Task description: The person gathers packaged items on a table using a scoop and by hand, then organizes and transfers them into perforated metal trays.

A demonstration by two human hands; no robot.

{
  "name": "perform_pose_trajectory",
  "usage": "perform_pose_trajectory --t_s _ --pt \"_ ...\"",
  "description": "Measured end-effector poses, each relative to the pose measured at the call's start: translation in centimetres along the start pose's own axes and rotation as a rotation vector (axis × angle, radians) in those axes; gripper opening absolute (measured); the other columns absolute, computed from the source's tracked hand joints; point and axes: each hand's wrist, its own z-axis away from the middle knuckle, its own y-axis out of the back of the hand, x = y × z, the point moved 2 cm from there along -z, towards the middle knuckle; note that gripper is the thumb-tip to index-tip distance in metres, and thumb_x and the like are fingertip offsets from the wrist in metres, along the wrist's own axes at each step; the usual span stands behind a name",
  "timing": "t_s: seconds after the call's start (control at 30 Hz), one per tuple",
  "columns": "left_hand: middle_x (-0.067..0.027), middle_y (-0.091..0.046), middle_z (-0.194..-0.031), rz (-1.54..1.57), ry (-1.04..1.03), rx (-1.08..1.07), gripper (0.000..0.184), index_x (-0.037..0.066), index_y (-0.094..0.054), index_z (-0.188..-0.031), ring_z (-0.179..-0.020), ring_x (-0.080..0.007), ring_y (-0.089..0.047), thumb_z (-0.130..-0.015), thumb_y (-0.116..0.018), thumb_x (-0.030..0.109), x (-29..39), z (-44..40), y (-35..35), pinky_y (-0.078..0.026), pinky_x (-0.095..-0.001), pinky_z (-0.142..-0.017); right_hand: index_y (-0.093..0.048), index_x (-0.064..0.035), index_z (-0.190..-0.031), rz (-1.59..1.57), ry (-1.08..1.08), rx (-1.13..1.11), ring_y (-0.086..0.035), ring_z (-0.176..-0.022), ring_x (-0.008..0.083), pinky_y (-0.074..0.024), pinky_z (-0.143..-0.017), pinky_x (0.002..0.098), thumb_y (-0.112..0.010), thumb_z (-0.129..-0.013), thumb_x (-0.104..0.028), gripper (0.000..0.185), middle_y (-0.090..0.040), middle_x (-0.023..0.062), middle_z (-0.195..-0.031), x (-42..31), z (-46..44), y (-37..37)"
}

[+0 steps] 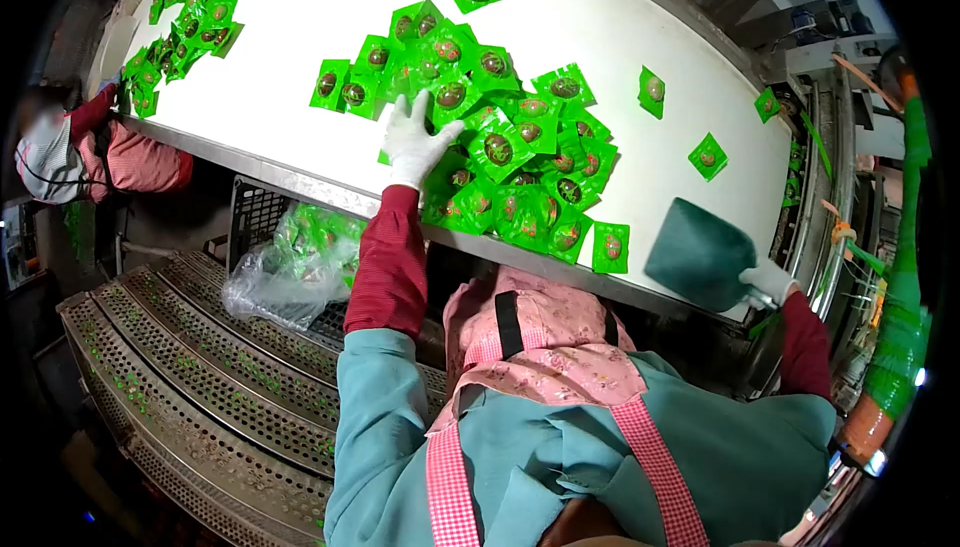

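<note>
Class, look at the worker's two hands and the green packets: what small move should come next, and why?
Probably slide the dark scoop leftward to the packet pile: the right hand holds it just beside the pile, and the left hand is spread at the pile's other side, perhaps ready to guide packets.

And here we have white gloves, one on the left hand (pixel 417 147), another on the right hand (pixel 768 282)! Up from the wrists come deep maroon oversleeves (pixel 388 265), finely lined on the left, and they meet a blue-green top (pixel 735 447) with roomy, creased sleeves. Over that, look, a pink apron (pixel 560 372) with a small floral print, a patch of check showing on its far part, and two wide red-and-white gingham straps (pixel 658 467) running to the near side. Two black bands (pixel 509 325) cross the pink cloth, left and right.
</note>
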Motion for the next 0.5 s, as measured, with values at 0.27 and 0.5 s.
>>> perform_pose_trajectory --t_s 0.27,0.5 --pt "-0.016 -0.034 -0.146 -0.067 0.041 -0.002 0.089 0.028 -0.045 -0.14 -0.128 -0.0384 -0.039 -0.065 -0.066 0.072 4.9 2.2 -3.0 -0.04 -0.0514 -0.098 -0.052 0.0016 -0.097 -0.264 0.41 -0.427 -0.048 -0.037 0.0163 -0.039 -0.034 0.03 -0.051 -0.09 -0.014 0.018 -0.051 0.0074 -0.057 -19.1 -5.8 -15.1" --pt "-0.0114 -0.055 -0.127 -0.044 -0.046 0.103 0.071 0.019 -0.054 -0.13 -0.114 -0.0319 -0.054 -0.072 -0.068 0.057 2.0 -5.7 -0.1 -0.048 -0.0458 -0.089 -0.056 0.0046 -0.094 -0.598 0.434 -0.544 -0.055 -0.043 0.0187 -0.0451 -0.037 0.0317 -0.056 -0.091 -0.022 0.027 -0.058 0.0127 -0.059 -27.3 -8.6 -23.8"
